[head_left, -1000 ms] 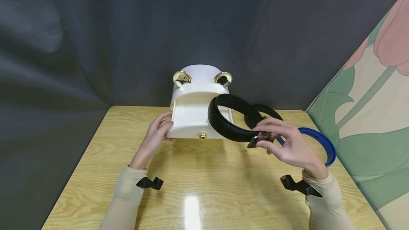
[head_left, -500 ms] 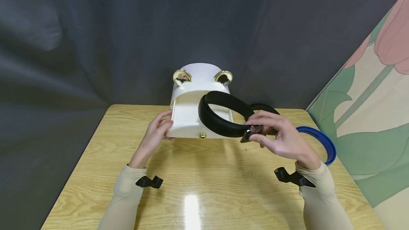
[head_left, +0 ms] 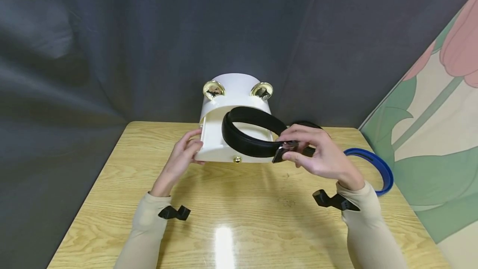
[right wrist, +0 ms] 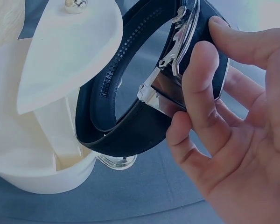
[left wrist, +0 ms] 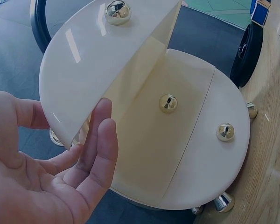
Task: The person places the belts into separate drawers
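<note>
**Left grip (head_left: 181,155) clasps a white drawer (head_left: 218,152); right grip (head_left: 319,152) pinches a black belt (head_left: 248,145)**

The left grip is narrow, thumb and fingers bent around the near left corner of the drawer's front panel; the left wrist view shows fingertips reaching just inside that edge. The drawer stands pulled out of a rounded white container (head_left: 235,88) at the back of the wooden tabletop (head_left: 261,219), with a gold knob (head_left: 237,159) on its front and two gold discs (head_left: 213,90) above.

The belt, coiled into a loop, is held raised over the drawer's right part; whether it touches the drawer cannot be told. At the loop's right end the right grip is grasping its metal buckle (head_left: 286,149), narrowed to that piece, thumb on one side and fingers on the other.

Behind the right grip, partly hidden, lies another black coil (head_left: 308,123). Farther right, a blue belt (head_left: 386,173) lies curled on the tabletop, near a flower-patterned panel (head_left: 429,136).
</note>
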### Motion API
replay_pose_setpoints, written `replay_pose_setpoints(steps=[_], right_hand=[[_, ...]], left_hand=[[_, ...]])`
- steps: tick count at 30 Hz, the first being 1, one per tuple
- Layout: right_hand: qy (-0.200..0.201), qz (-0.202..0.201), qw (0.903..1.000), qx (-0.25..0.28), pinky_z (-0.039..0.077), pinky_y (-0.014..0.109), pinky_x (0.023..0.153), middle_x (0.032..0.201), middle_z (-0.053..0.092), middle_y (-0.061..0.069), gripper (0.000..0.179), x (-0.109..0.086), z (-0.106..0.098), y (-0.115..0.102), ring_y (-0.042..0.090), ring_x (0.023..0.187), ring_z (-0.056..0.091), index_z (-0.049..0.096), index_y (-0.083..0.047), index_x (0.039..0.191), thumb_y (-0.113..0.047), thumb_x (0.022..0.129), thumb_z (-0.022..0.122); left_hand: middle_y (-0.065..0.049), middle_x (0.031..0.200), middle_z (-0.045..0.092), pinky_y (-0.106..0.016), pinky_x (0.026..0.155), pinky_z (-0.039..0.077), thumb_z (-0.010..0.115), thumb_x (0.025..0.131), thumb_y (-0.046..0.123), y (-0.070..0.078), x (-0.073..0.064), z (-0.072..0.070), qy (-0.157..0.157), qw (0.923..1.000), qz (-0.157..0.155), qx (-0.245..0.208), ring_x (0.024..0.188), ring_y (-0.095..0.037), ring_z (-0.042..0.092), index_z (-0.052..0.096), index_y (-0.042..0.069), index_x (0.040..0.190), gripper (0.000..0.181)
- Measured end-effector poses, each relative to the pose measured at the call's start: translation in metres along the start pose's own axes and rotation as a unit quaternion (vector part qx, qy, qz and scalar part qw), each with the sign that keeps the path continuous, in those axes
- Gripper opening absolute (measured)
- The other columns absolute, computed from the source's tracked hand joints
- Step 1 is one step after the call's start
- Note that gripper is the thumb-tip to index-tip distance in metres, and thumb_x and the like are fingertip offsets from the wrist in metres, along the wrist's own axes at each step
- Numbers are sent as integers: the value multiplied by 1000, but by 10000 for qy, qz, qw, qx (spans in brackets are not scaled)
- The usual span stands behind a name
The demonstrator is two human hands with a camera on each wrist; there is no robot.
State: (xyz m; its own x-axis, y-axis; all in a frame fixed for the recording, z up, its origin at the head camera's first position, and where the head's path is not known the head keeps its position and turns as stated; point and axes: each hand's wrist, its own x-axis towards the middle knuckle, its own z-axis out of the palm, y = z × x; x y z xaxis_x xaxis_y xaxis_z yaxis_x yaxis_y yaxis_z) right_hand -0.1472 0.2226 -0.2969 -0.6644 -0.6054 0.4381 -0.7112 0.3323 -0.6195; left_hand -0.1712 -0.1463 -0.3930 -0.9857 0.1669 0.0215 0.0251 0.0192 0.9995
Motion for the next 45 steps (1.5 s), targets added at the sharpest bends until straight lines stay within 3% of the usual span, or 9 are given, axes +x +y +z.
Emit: replay_pose_setpoints(steps=[22, 45], right_hand=[[-264, 131, 9994, 183, 51, 26, 44, 120, 73, 6, 31, 30, 13, 15, 7, 55, 66, 77, -13, 125, -2, 96, 76], [-117, 152, 9997, -134, 55, 25, 55, 122, 76, 10, 28, 51, 23, 22, 8, 61, 67, 79, -9, 120, -6, 93, 80]], left_hand=[[-36, 141, 59, -27, 74, 63, 46, 108, 10, 0, 0, 1, 26, 10000, 36, -3, 87, -9, 69, 40, -1, 159, 52], [-39, 142, 56, -26, 73, 62, 46, 108, 8, 2, 0, 2, 32, 9999, 17, -130, 85, -8, 68, 38, -2, 159, 53]])
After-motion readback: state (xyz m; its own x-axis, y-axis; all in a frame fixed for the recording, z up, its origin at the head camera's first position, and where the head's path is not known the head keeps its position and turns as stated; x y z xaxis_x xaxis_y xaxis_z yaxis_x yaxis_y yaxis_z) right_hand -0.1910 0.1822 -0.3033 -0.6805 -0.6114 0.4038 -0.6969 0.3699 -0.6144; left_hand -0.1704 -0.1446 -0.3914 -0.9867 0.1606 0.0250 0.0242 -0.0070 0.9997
